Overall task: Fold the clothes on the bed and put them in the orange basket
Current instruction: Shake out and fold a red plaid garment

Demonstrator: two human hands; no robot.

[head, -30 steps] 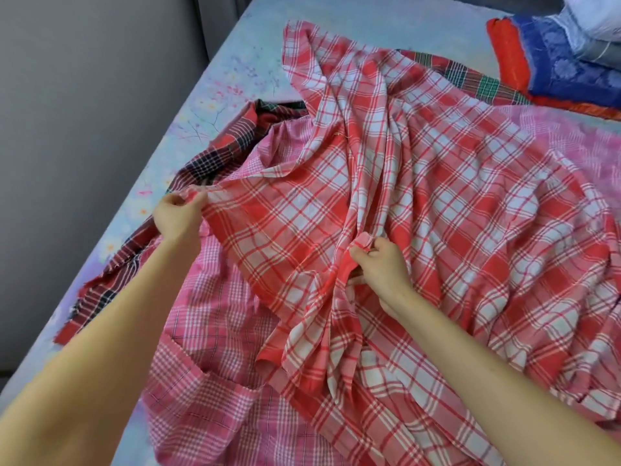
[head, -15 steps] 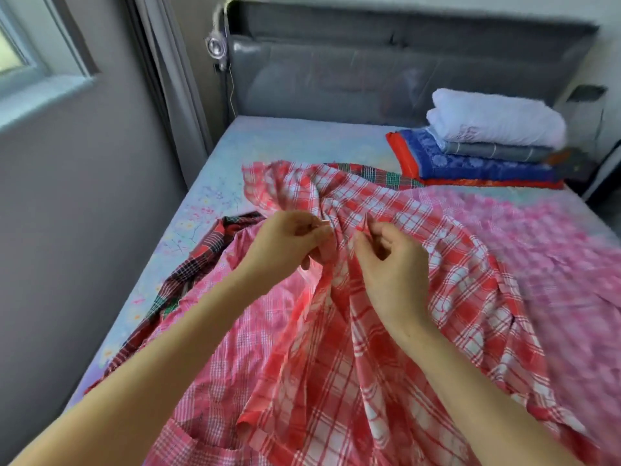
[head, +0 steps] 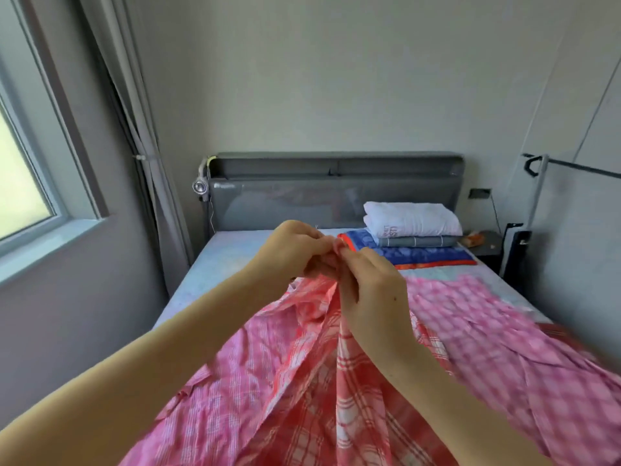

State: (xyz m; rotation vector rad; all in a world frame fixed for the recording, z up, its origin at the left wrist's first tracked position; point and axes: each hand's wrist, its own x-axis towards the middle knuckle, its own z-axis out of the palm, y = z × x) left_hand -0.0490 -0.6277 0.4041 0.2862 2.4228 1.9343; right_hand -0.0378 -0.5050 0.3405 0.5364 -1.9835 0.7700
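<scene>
A red-and-white plaid cloth (head: 339,398) hangs lifted above the bed (head: 221,260), bunched at its top. My left hand (head: 295,250) and my right hand (head: 373,290) pinch that top edge side by side, fingertips touching, raised in front of the headboard. Below and around it lies pink checked clothing (head: 504,348) spread over the mattress. No orange basket is in view.
At the head of the bed, on the right, a white folded pillow (head: 413,223) sits on grey and blue-orange folded bedding (head: 426,255). A grey headboard (head: 336,193) stands behind. A window and curtain (head: 141,146) are on the left, a nightstand (head: 487,243) on the right.
Both hands came together from apart and rose, lifting the red plaid cloth off the bed. My view tilted up from the mattress to the headboard and wall.
</scene>
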